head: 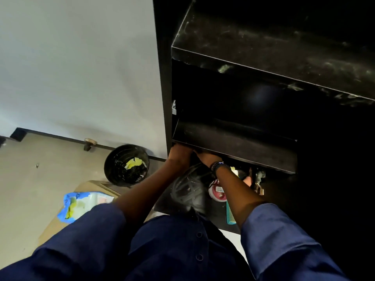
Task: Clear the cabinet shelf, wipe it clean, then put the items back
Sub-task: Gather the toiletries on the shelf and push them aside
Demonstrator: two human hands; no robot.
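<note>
Head view, both hands [180, 153] [207, 157] under black cabinet shelf [233, 142], grip hidden, shelf running left-right

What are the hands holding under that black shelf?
It cannot be told. Both the left hand and the right hand reach under the lower shelf, and its front edge hides the fingers.

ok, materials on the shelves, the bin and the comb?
Shelves: look like black laminated board, matte; flat square edges, pale dust smears on the top one. Bin: probably black plastic with a glossy liner inside. Comb: teal, most likely moulded plastic; fine even teeth.
</note>
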